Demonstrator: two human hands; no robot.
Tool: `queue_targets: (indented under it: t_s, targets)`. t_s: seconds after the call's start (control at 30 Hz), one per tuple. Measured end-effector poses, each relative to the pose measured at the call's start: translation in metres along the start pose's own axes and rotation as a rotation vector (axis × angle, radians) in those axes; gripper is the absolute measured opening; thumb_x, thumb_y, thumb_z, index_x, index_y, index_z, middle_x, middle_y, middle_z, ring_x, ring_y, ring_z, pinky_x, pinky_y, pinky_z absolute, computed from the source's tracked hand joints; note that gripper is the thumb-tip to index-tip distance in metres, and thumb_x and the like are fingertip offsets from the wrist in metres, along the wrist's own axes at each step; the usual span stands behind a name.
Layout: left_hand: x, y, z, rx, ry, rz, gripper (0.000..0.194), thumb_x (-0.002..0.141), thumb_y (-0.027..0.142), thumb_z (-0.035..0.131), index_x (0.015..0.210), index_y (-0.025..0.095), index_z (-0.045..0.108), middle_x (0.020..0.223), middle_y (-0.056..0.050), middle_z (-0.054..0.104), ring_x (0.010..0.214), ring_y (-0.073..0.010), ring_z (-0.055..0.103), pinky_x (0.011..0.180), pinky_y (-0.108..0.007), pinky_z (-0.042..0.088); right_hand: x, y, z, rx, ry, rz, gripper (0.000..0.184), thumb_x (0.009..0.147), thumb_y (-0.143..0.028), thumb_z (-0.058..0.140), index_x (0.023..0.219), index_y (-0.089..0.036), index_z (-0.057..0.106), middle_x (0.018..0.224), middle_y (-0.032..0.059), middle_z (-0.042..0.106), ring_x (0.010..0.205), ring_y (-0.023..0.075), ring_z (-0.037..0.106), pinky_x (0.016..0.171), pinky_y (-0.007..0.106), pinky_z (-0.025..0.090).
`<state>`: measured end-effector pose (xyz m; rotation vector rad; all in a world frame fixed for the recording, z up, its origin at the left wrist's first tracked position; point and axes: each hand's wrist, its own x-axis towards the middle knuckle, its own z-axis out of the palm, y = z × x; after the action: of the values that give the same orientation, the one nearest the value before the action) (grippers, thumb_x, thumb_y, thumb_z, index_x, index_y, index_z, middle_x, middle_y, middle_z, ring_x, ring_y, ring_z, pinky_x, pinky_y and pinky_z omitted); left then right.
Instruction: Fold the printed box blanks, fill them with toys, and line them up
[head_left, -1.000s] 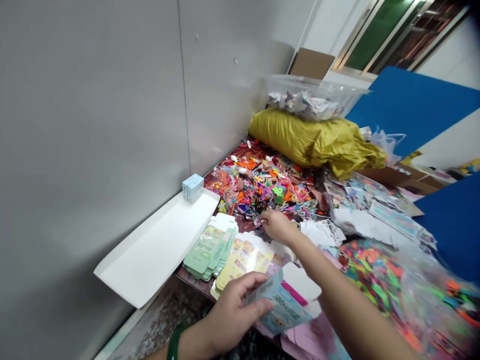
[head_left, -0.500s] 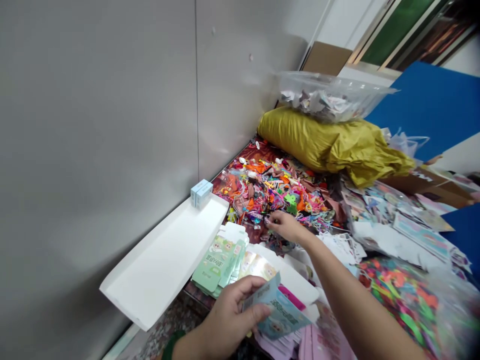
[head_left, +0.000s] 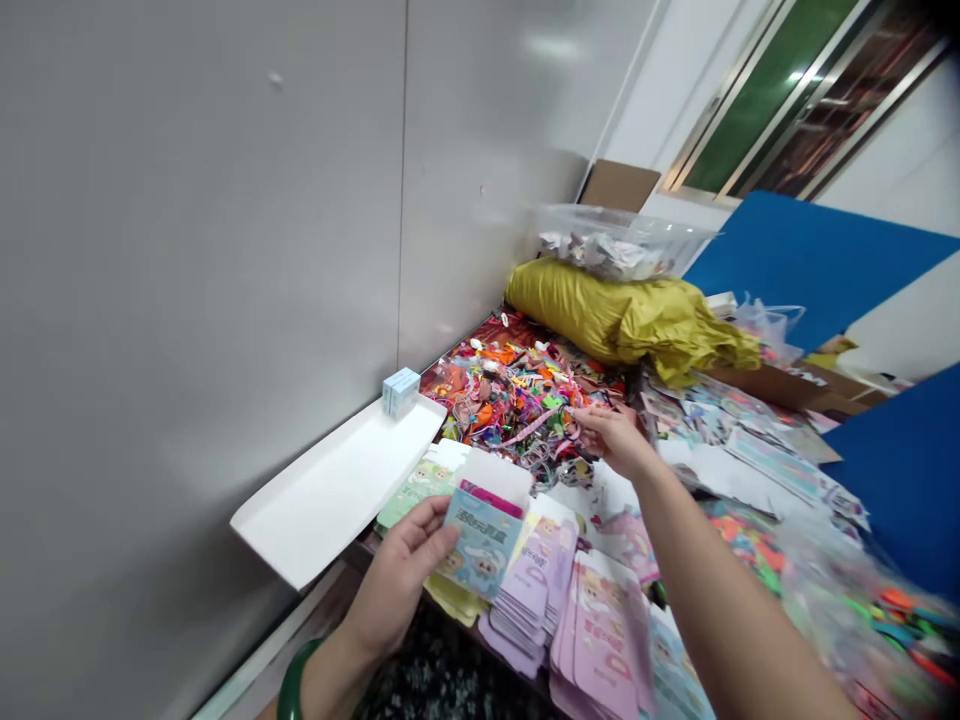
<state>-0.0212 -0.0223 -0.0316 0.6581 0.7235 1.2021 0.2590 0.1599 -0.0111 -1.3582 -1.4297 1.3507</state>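
Left hand (head_left: 401,570) with box (head_left: 484,548), pink contents (head_left: 492,499)

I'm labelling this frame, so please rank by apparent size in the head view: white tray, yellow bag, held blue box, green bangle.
1. White tray and yellow bag: too alike to rank.
2. Held blue box.
3. Green bangle, partly cut off by the frame.

Cluttered workshop, stacked cartons (head_left: 604,625), trinket pile (head_left: 499,392)

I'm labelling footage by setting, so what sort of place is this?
Probably a packing workspace: there are stacked pink cartons, a heap of small colourful items and an open-topped blue box in the left hand.
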Motion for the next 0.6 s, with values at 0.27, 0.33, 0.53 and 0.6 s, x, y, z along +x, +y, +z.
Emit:
queue_targets:
  t_s: [0.27, 0.33, 0.53, 0.6]
  targets:
    - [0.027, 0.014, 0.023, -0.063, -0.121, 0.176, 0.028, 0.081, 0.03, 0.067, 0.104, 0.012, 0.069, 0.1, -0.011, 0.075, 0.089, -0.0243, 0.07, 0.077, -0.031, 0.052, -0.058, -0.01, 0.014, 0.206, -0.142, -0.085, 0.036, 0.063, -0.045, 0.079, 0.069, -0.016, 0.06, 0.062, -0.0035, 0.049, 0.047, 0.0045, 0.029, 0.042, 0.021, 0.02]
    - [0.047, 0.019, 0.029, -0.008, -0.223, 0.138, 0.034, 0.079, 0.026, 0.068, 0.111, 0.014, 0.067, 0.108, -0.01, 0.073, 0.096, -0.0237, 0.068, 0.086, -0.032, 0.05, -0.071, -0.02, 0.02, 0.222, -0.187, -0.097, 0.035, 0.063, -0.045, 0.079, 0.068, -0.015, 0.061, 0.059, -0.0037, 0.049, 0.046, 0.0045, 0.029, 0.042, 0.021, 0.02]
    - [0.077, 0.024, 0.042, 0.112, -0.352, -0.056, 0.02, 0.075, 0.021, 0.071, 0.091, 0.01, 0.072, 0.085, -0.01, 0.076, 0.071, -0.0193, 0.07, 0.07, -0.029, 0.052, -0.094, -0.044, 0.032, 0.213, -0.203, -0.143, 0.035, 0.06, -0.045, 0.08, 0.071, -0.015, 0.068, 0.058, -0.0014, 0.054, 0.047, 0.0065, 0.039, 0.044, 0.022, 0.027]
    - [0.078, 0.026, 0.039, 0.112, -0.348, -0.078, 0.019, 0.076, 0.022, 0.07, 0.091, 0.01, 0.072, 0.085, -0.011, 0.076, 0.07, -0.0192, 0.07, 0.07, -0.028, 0.053, -0.091, -0.046, 0.028, 0.198, -0.138, -0.176, 0.036, 0.06, -0.045, 0.079, 0.076, -0.014, 0.071, 0.06, -0.0001, 0.057, 0.048, 0.0072, 0.041, 0.045, 0.023, 0.029]
